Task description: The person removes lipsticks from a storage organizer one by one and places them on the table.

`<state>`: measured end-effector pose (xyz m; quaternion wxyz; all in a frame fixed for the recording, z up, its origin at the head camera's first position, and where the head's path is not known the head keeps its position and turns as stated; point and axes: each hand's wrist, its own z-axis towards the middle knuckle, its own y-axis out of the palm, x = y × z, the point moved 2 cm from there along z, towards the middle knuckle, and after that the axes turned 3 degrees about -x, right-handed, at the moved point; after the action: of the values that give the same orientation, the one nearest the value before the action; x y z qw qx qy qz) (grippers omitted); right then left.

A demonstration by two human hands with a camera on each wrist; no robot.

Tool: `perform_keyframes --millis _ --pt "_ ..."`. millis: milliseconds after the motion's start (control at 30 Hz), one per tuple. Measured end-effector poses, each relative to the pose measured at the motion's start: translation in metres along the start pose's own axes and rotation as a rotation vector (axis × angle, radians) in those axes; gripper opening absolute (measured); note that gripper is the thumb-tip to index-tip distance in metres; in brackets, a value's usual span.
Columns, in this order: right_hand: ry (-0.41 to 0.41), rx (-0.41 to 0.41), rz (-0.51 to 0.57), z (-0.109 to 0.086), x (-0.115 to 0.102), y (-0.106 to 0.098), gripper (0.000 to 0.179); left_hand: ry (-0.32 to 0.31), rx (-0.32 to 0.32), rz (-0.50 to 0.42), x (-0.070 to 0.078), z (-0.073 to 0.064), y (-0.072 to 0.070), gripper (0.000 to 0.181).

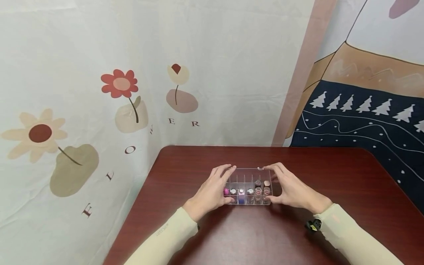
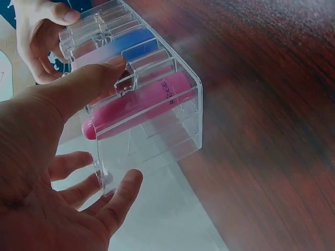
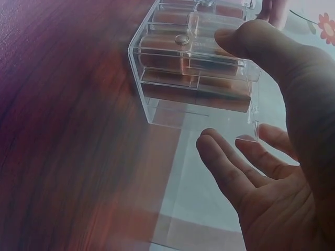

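Clear plastic organizer (image 1: 244,179), rectangular and compartmented, occupies the head frame's lower centre-right. Left hand (image 1: 212,189) and right hand (image 1: 291,188), moderately spread, grip its ends.

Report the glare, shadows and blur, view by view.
Head view: pale sheen on the near tabletop, dark shadows beside both sleeves; left wrist view: whitish haze on the table beside the clear organizer, its pink tube fairly crisp; right wrist view: purplish cast at upper left, wood grain smeared.
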<state>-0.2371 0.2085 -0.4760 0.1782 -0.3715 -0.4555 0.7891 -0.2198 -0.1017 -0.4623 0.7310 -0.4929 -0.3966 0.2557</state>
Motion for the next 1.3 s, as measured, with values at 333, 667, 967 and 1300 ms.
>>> perform_keyframes --millis 333,667,967,1300 --pt "0.0 -0.003 0.006 -0.003 0.0 -0.004 0.097 -0.017 -0.002 0.021 -0.005 -0.002 -0.001 0.118" --pt "0.02 -0.024 -0.013 -0.007 0.0 -0.009 0.095 0.001 -0.003 0.04 -0.004 -0.002 -0.001 0.117" --pt "0.05 -0.063 -0.069 -0.007 -0.003 -0.012 0.099 -0.001 -0.008 0.026 -0.005 -0.003 -0.003 0.116" --pt "-0.001 -0.032 -0.131 -0.003 -0.007 -0.019 0.083 0.002 -0.007 0.02 -0.008 -0.004 -0.002 0.116"
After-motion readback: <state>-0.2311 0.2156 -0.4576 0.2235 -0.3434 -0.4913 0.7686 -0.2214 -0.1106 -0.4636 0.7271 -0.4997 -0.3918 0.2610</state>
